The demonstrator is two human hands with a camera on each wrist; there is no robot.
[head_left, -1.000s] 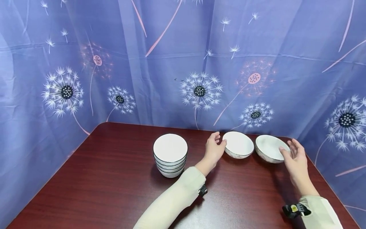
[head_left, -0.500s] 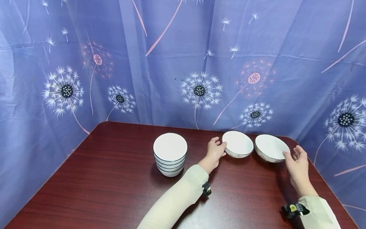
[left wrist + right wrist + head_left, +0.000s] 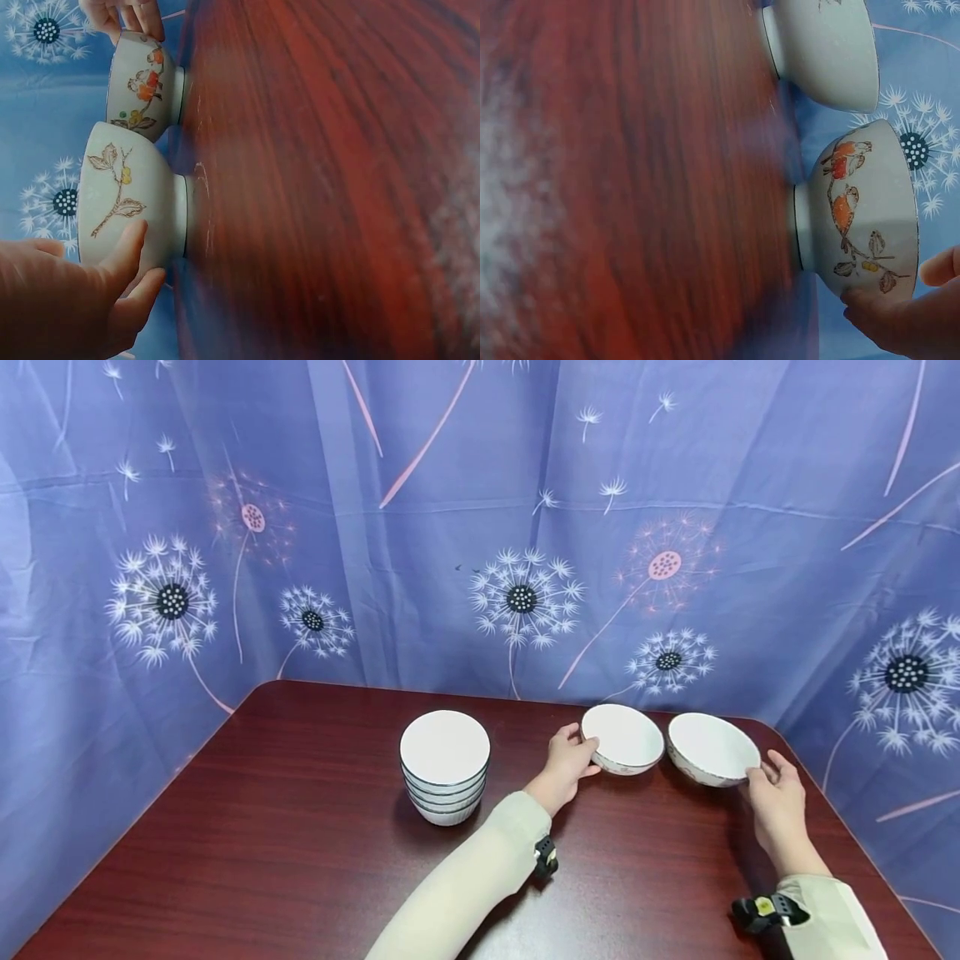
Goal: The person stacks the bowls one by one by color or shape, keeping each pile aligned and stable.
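Observation:
Two white bowls with painted birds and twigs stand upright side by side near the table's back edge. My left hand (image 3: 564,766) grips the near left side of the left bowl (image 3: 622,739). In the left wrist view the thumb (image 3: 129,251) lies on its wall, below the painted twig. At the right bowl (image 3: 712,749), my right hand (image 3: 777,802) holds the right side. The right wrist view shows the thumb (image 3: 874,315) against its wall, with a fingertip (image 3: 939,267) by the rim. Both bowls' feet are down at the tabletop.
A stack of several white bowls (image 3: 445,768) with dark rims stands left of the left forearm. The dark red wooden table (image 3: 262,827) ends at a blue dandelion-print curtain (image 3: 420,568) behind and at the sides. A small black device sits on each wrist.
My left hand has come down and closed in on the left bowl's side. My right thumb has moved from inside the right bowl to its outer wall. Both bowls stay in place.

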